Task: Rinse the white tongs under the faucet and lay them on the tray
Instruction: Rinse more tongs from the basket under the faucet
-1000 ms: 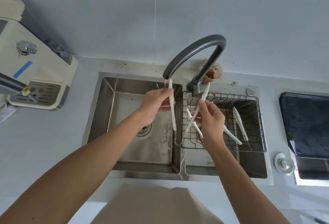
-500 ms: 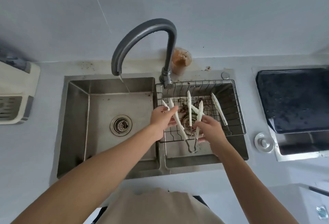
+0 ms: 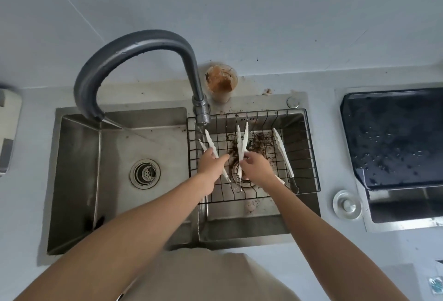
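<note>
tongs (image 3: 211,143): white, all 3 pairs in view
faucet (image 3: 134,44): dark grey, matt; base joint lighter metal
wire basket (image 3: 311,147): black grid of thin wires
sink (image 3: 79,157): brushed steel grey; brown specks scattered in right basin
cup (image 3: 221,82): clear, smeared rusty brown inside
tray (image 3: 393,138): black, dotted with pale water drops
worktop (image 3: 36,99): pale grey
wall (image 3: 239,1): pale grey
garment (image 3: 203,279): beige

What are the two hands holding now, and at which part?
The left hand grips one pair of white tongs mid-length. The right hand pinches a second pair of white tongs mid-length, over the wire basket.
</note>
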A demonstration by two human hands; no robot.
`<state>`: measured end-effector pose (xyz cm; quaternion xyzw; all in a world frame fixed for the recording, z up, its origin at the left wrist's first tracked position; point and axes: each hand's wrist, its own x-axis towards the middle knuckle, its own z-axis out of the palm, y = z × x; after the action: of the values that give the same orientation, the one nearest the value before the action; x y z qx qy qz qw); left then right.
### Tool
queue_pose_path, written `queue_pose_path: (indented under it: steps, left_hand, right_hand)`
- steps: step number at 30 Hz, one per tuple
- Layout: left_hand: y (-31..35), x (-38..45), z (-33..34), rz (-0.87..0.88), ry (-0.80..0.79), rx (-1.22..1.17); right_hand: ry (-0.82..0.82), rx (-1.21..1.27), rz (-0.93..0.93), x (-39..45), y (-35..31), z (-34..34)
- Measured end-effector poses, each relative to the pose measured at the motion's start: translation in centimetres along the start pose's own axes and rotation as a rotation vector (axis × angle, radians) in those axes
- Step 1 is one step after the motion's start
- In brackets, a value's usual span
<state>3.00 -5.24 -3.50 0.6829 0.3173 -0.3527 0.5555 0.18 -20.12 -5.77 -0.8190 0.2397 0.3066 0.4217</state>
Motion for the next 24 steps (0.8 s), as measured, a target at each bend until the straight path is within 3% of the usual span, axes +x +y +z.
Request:
queue_pose_path:
  steps: [2,6,8,13,17,24]
  left_hand:
    - [-0.1,0.4,0.3,0.011,0.0,0.06]
    - [0.0,-0.4,1.1,0.069,-0.016,0.208]
    - [-0.1,-0.4,1.5,0.04,-0.042,0.215]
    - [-0.3,-0.8,1.9,0.011,-0.12,0.212]
    - [0.2,-1.7,1.5,0.014,-0.17,0.171]
    - [0.6,-3.1,0.5,0.079,-0.219,0.153]
  right_hand:
    - [0.038,-0.051,-0.008,0.1,0.6,-0.5]
    - [0.373,-0.298,-0.039,-0.2,2.6,-2.1]
    - [0.461,-0.407,0.02,-0.4,3.4,-2.9]
    - [0.375,-0.569,0.202,-0.7,4.9,-4.5]
    - [0.378,-0.55,0.195,-1.2,5.1,-6.1]
    - [0.538,-0.576,0.093,-4.1,3.9,-6.8]
